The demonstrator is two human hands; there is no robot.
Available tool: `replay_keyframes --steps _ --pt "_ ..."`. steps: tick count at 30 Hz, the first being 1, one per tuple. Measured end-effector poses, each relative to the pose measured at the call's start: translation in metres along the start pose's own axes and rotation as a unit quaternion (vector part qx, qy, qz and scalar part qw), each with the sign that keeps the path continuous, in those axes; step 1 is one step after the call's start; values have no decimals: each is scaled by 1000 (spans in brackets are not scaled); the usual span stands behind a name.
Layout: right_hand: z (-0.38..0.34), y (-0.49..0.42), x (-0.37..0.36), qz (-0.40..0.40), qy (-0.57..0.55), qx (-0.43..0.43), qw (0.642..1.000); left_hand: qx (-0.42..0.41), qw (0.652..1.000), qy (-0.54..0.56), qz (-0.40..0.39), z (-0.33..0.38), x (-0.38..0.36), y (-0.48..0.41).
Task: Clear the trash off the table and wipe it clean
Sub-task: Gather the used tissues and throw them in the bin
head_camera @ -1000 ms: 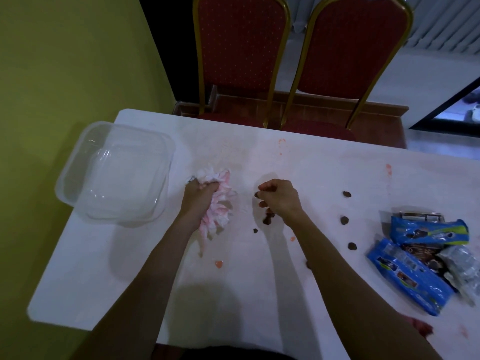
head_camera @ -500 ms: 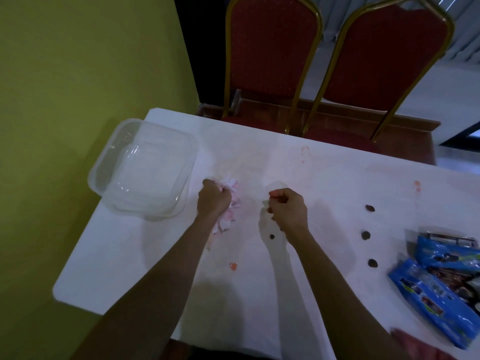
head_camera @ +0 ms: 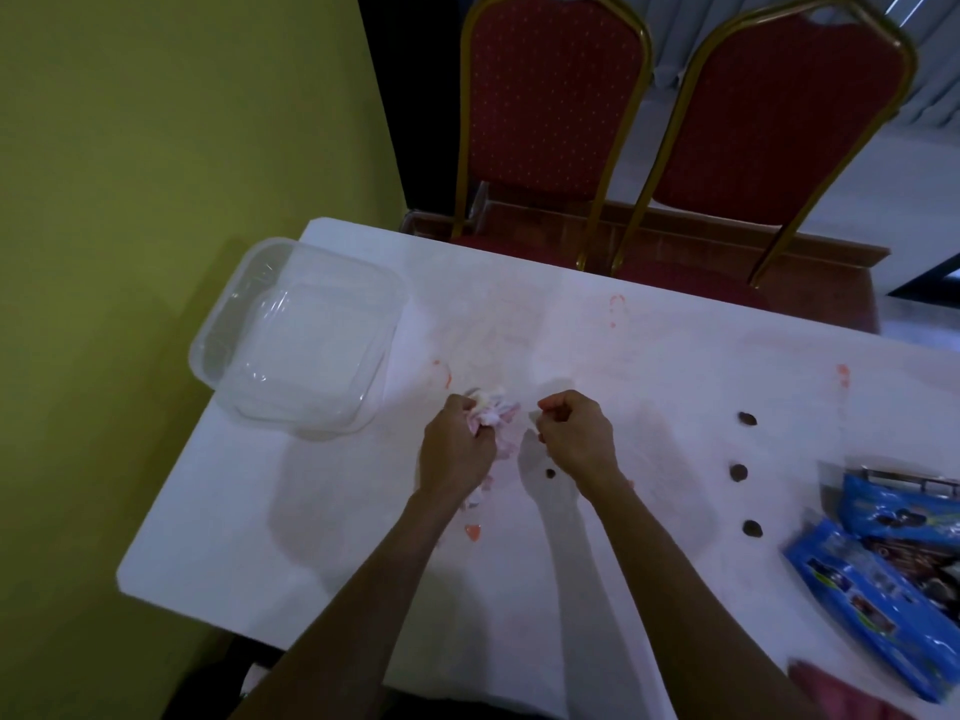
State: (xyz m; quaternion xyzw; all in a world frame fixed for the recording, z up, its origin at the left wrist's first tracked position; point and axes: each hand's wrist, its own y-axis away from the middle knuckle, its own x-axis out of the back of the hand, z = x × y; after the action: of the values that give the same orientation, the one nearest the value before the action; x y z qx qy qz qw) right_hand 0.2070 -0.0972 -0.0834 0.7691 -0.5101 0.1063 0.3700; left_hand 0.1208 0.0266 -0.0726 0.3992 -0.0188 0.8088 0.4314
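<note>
My left hand [head_camera: 454, 449] is shut on a crumpled white tissue stained pink [head_camera: 493, 415], pressed on the white table [head_camera: 332, 537]. My right hand [head_camera: 576, 433] is a closed fist just right of it; whatever it holds is hidden. A small dark crumb [head_camera: 550, 473] lies under the right wrist. Three dark round crumbs [head_camera: 738, 472] sit in a column further right. Red smears mark the table: one near the front [head_camera: 472, 532], one by the tissue [head_camera: 444, 374], others at the back [head_camera: 615, 304] and right [head_camera: 842, 374].
A clear plastic container [head_camera: 296, 335] with a lid sits at the table's left edge. Blue snack wrappers [head_camera: 878, 610] lie at the right. Two red chairs [head_camera: 550, 106] stand behind the table. A yellow-green wall is on the left.
The dark crumbs beside my right hand are gone except one, and the fist has closed and lifted slightly. My left hand has bunched the tissue tighter. The view shifted left.
</note>
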Motion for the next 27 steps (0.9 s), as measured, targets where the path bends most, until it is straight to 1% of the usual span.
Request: replay_keyframes --steps 3,6,10,14,15,17,20,25,27 --pt "-2 2 -3 -15 18 12 1000 6 1000 -1 -4 0 15 -5" --pt "-10 5 -8 -35 6 15 999 -8 999 9 -32 2 27 -8" --pt "-35 16 -10 -45 -16 35 998 -25 995 61 -70 6 38 -3" --pt "-55 30 -9 -142 -77 47 986 11 984 155 -90 13 41 6" --pt "-57 32 -9 -152 -78 59 984 17 980 176 -92 14 43 7" --pt "-55 36 -12 -142 -74 79 984 27 973 209 -97 16 45 10" --pt "-52 44 -15 -112 -83 78 987 49 965 236 -103 13 47 18" --pt "-40 65 -19 -103 -35 92 990 65 964 242 -87 -1 45 35" --pt "-35 76 -19 -104 -29 107 988 75 963 242 -96 -1 47 42"
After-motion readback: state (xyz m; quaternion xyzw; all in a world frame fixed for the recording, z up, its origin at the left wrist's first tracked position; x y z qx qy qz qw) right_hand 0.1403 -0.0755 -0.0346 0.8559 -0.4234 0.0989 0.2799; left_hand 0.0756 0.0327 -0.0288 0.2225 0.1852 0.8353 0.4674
